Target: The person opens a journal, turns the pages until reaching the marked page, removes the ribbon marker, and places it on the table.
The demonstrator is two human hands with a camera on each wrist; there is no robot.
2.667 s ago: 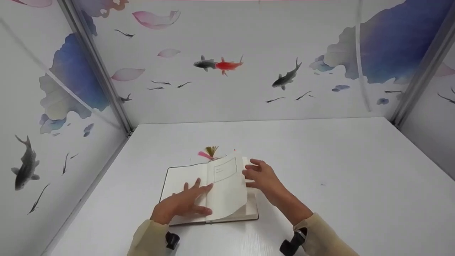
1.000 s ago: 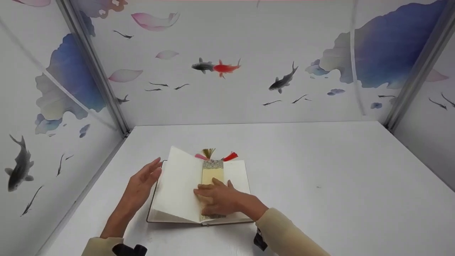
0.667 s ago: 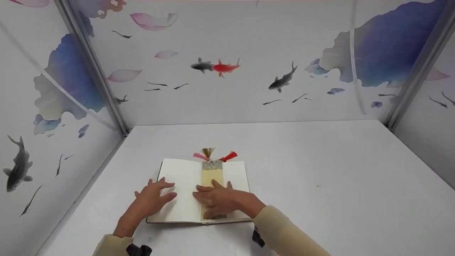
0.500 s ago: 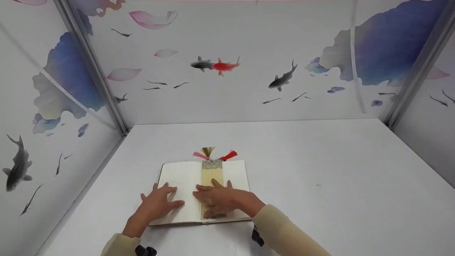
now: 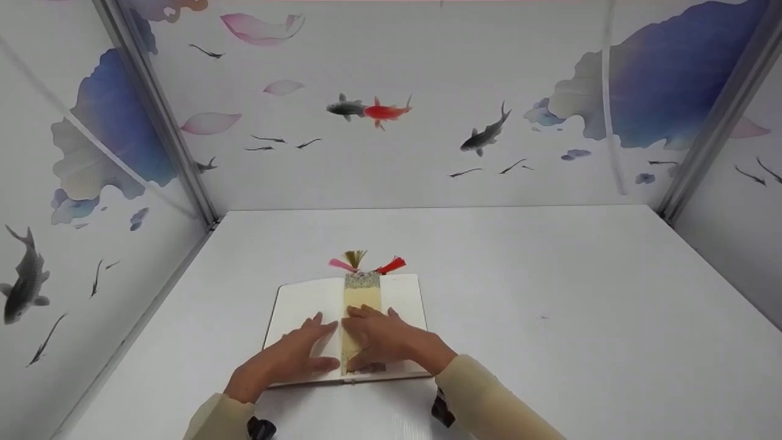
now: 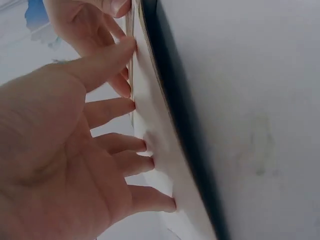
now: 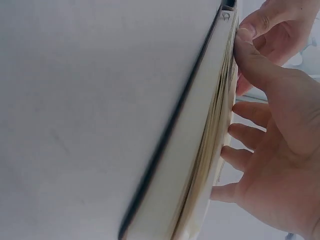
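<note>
An open notebook (image 5: pixel 302 299) with blank cream pages lies flat in the head view. Along the right side of its fold is a pale yellow bookmark (image 5: pixel 363 297) with patterned ends. My left hand (image 5: pixel 290 354) spreads over the left page, fingertips touching the paper near the fold. Fingers spread, my right hand (image 5: pixel 385 336) rests across the bookmark and hides much of its lower half. Both wrist views show fingertips pressing on the notebook from above; in the right wrist view its page edges (image 7: pixel 200 150) stand slightly parted.
A pink tassel (image 5: pixel 342 264), a gold tassel (image 5: pixel 354 258) and a red tassel (image 5: pixel 392 265) stick out past the notebook's top edge. White panels (image 5: pixel 427 55) printed with fish and petals enclose the white table (image 5: pixel 550 275) at the back and sides.
A page has turned over to the left and now lies flat, with the bookmark in sight. My left hand has slid right towards the fold; my right hand has moved onto the bookmark.
</note>
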